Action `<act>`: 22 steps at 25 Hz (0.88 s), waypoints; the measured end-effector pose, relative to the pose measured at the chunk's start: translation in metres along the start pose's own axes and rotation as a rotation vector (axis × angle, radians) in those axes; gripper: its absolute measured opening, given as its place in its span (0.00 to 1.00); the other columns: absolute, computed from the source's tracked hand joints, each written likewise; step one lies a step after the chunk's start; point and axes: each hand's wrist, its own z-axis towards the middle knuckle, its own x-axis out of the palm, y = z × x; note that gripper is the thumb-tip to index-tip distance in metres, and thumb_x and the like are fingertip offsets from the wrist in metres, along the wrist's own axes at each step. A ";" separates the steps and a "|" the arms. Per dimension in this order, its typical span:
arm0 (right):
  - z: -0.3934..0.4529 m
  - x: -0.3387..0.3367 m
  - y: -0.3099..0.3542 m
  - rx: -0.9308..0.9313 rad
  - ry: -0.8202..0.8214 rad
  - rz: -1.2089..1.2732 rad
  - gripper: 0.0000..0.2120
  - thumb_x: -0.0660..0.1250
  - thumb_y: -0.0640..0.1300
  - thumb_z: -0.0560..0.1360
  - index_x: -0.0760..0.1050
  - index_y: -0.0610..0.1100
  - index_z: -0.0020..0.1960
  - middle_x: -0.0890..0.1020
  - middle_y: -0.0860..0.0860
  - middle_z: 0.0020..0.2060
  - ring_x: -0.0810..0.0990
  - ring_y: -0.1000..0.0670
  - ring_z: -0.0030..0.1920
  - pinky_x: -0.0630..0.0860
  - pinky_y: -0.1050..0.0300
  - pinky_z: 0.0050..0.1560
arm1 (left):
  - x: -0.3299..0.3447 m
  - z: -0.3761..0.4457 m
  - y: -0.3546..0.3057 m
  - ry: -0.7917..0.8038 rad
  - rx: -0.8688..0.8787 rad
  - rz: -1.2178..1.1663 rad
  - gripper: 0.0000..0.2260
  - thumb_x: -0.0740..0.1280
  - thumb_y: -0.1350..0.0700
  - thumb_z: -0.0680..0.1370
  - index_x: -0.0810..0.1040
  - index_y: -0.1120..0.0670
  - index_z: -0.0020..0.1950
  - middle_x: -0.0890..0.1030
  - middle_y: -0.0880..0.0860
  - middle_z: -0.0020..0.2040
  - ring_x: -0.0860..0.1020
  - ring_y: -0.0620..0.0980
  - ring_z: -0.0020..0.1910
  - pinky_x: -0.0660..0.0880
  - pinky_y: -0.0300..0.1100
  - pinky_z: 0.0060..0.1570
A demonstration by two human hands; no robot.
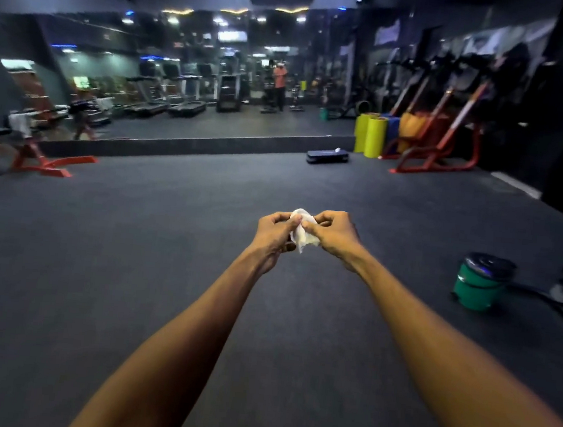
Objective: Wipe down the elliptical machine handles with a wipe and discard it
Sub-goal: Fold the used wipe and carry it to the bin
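Both our bare forearms reach up from the bottom of the frame and meet at its centre. Our left hand (274,230) and right hand (334,233) each pinch the crumpled white wipe (303,234) with curled fingers, holding it between them above the dark floor (138,254). At the right edge a green bin (477,287) with a dark lid stands on that floor, well apart from the wipe. Across the upper frame a wall mirror (183,76) reflects treadmills.
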 end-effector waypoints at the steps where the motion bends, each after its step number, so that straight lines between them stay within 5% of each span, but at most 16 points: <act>1: 0.012 -0.016 -0.005 0.017 -0.026 0.008 0.07 0.75 0.48 0.71 0.81 0.46 0.40 0.83 0.50 0.34 0.78 0.54 0.34 0.73 0.60 0.35 | 0.019 0.017 0.000 0.021 0.012 -0.005 0.05 0.69 0.58 0.79 0.77 0.58 0.51 0.82 0.60 0.47 0.82 0.55 0.38 0.78 0.44 0.34; 4: 0.044 -0.061 -0.022 0.054 -0.098 0.041 0.06 0.75 0.40 0.71 0.79 0.48 0.42 0.83 0.44 0.38 0.81 0.50 0.34 0.76 0.58 0.30 | 0.074 0.063 0.004 0.084 0.051 -0.021 0.08 0.69 0.61 0.78 0.73 0.58 0.55 0.83 0.62 0.44 0.83 0.55 0.34 0.79 0.45 0.30; 9: 0.104 -0.128 -0.065 0.130 -0.205 0.080 0.21 0.71 0.28 0.68 0.79 0.42 0.58 0.82 0.42 0.35 0.83 0.44 0.35 0.84 0.46 0.40 | 0.171 0.149 0.028 0.248 0.082 0.046 0.03 0.68 0.64 0.78 0.76 0.57 0.49 0.83 0.61 0.40 0.82 0.54 0.33 0.81 0.55 0.41; 12: 0.143 -0.156 -0.087 0.189 -0.190 0.172 0.27 0.69 0.23 0.67 0.75 0.42 0.62 0.82 0.42 0.37 0.82 0.46 0.36 0.84 0.53 0.38 | 0.215 0.200 0.039 0.319 0.056 0.062 0.02 0.69 0.62 0.78 0.78 0.57 0.46 0.83 0.60 0.38 0.81 0.52 0.32 0.80 0.57 0.45; 17: 0.242 -0.196 -0.137 0.266 -0.342 0.110 0.12 0.71 0.27 0.71 0.77 0.29 0.54 0.82 0.39 0.40 0.84 0.42 0.41 0.84 0.50 0.42 | 0.275 0.308 0.051 0.475 0.079 0.081 0.08 0.70 0.61 0.78 0.77 0.57 0.56 0.83 0.62 0.46 0.82 0.52 0.37 0.81 0.47 0.38; 20: 0.304 -0.219 -0.158 0.288 -0.453 0.058 0.05 0.72 0.34 0.74 0.78 0.34 0.48 0.83 0.41 0.36 0.81 0.46 0.33 0.80 0.52 0.32 | 0.315 0.375 0.047 0.648 0.134 0.104 0.09 0.68 0.63 0.79 0.79 0.58 0.59 0.83 0.61 0.48 0.82 0.52 0.41 0.79 0.43 0.39; 22: 0.343 -0.242 -0.182 0.270 -0.544 -0.031 0.05 0.74 0.40 0.72 0.79 0.41 0.41 0.84 0.43 0.35 0.81 0.48 0.34 0.78 0.49 0.34 | 0.348 0.415 0.048 0.746 0.130 0.125 0.09 0.67 0.63 0.79 0.80 0.61 0.59 0.83 0.61 0.49 0.81 0.51 0.41 0.79 0.43 0.40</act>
